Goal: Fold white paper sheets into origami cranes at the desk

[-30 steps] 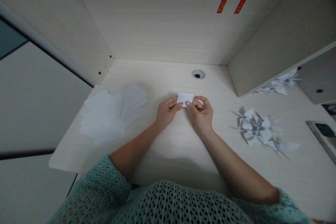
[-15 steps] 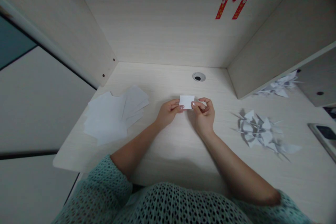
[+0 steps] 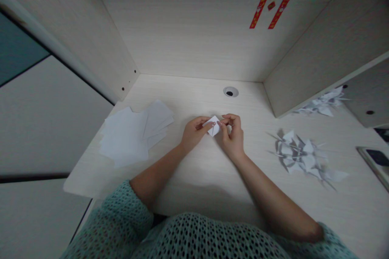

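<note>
A small folded piece of white paper [image 3: 215,120] is held just above the desk, turned corner-up like a diamond, with a crease or flap edge down its lower part. My left hand [image 3: 193,132] pinches its left side between thumb and fingers. At its right edge my right hand [image 3: 234,135] grips it, thumb and forefinger closed on the paper and the other fingers curled. Off to the left lies a spread of loose white paper sheets [image 3: 124,137]. Several folded white paper cranes [image 3: 300,151] sit in a cluster on the right.
More folded white paper shapes [image 3: 326,102] lie under the right shelf panel [image 3: 322,48]. A phone [image 3: 375,162] rests at the far right. A round cable hole [image 3: 231,92] is set in the desk [image 3: 182,93] near the back wall, which carries red paper strips [image 3: 259,10].
The white paper has gone from a flat rectangle to a diamond-turned shape with a visible crease. My right hand has shifted slightly left, and the camera view has tilted up a little.
</note>
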A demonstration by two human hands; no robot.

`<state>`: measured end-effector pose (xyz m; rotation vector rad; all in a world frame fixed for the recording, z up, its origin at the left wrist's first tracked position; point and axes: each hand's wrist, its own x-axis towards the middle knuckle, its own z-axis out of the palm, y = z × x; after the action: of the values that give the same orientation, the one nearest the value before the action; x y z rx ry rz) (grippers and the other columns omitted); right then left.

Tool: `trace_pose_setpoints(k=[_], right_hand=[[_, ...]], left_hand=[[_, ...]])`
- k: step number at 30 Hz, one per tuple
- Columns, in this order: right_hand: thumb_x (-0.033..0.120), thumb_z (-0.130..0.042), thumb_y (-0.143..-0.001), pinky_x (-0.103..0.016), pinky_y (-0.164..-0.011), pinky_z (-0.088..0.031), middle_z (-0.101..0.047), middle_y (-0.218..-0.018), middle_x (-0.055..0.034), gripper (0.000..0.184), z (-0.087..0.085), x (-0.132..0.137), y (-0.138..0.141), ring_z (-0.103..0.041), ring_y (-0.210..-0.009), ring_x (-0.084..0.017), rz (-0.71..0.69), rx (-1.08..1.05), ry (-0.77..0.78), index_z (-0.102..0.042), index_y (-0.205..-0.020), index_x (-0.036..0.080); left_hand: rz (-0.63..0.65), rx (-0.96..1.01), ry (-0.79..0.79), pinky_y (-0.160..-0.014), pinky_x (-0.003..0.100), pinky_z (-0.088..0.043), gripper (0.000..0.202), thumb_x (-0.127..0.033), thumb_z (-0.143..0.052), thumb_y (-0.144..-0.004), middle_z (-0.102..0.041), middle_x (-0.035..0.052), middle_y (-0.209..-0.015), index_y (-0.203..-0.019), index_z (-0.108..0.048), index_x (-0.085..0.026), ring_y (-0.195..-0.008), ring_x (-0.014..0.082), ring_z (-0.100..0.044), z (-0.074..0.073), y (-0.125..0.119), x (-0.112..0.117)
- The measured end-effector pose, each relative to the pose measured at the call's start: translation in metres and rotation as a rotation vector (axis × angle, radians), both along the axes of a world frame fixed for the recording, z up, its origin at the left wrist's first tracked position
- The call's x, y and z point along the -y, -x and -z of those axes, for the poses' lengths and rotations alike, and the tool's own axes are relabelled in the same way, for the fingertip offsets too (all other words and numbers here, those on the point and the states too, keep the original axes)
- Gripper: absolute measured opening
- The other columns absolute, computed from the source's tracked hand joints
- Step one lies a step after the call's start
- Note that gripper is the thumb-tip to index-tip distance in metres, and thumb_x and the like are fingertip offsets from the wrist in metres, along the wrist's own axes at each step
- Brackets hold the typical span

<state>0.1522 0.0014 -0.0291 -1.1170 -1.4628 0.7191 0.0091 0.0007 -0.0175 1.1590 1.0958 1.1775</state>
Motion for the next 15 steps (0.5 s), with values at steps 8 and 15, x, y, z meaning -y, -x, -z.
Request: trace_pose_setpoints(k=[8, 15], right_hand=[[0.026, -0.059, -0.083, -0.029, -0.068, -0.041, -0.058, -0.073, 0.0036, 0.028, -0.0021, 0.0016, 0.0042, -0.052, -0.067, -0.015, -0.048, -0.128, 0.08, -0.048, -0.109, 0.025], [0.03, -0.072, -0.074, -0.028, -0.061, -0.042, -0.06, -0.068, 0.0047, 0.035, -0.0051, -0.0015, 0.0057, -0.055, -0.06, -0.013, -0.013, -0.321, 0.153, -0.056, -0.104, 0.023]], left_hand=[[-0.004, -0.068, -0.017, -0.065, 0.023, -0.044, 0.032, -0.046, -0.065, -0.075, -0.065, 0.0008, -0.075, -0.081, -0.065, -0.015, -0.068, 0.0116, -0.057, 0.0067, 0.0001, -0.0009], [0.041, -0.263, -0.038, -0.055, 0.021, -0.035, 0.033, -0.045, -0.063, -0.075, -0.052, -0.004, -0.057, -0.063, -0.055, -0.016, -0.056, 0.009, -0.047, 0.0054, 0.0011, -0.0003]])
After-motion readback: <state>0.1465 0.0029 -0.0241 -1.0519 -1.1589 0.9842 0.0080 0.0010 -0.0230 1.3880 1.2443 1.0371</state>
